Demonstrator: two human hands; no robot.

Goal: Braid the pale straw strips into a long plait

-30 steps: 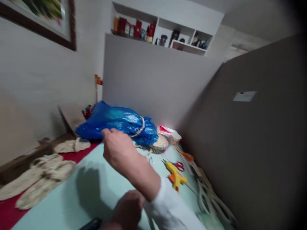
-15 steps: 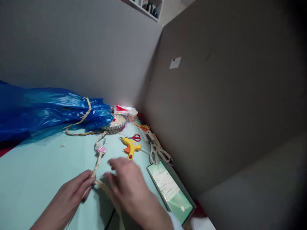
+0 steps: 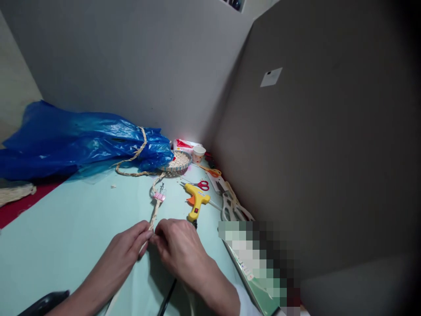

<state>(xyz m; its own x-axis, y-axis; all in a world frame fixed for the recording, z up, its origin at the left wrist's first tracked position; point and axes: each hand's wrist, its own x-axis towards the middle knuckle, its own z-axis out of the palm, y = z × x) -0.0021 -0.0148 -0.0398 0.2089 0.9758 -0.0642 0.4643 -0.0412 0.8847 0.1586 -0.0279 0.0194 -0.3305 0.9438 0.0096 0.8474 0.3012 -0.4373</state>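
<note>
A pale braided cord runs down from a pink clip on the light green table cover. My left hand pinches the cord's lower end between thumb and fingers. Right beside it, my right hand has its fingers closed at the same end of the braid, on the pale strands. The fingertips of both hands nearly meet. Below my right hand a pale strand hangs toward the near edge.
A blue plastic bag lies at the back left with braided cord around it. A woven basket, paper cup, yellow glue gun, red scissors, larger scissors and a phone stand or lie to the right.
My right hand has moved in to the braid beside my left hand, and its fingers have closed. The view has shifted, so more of the blue bag's left side shows.
</note>
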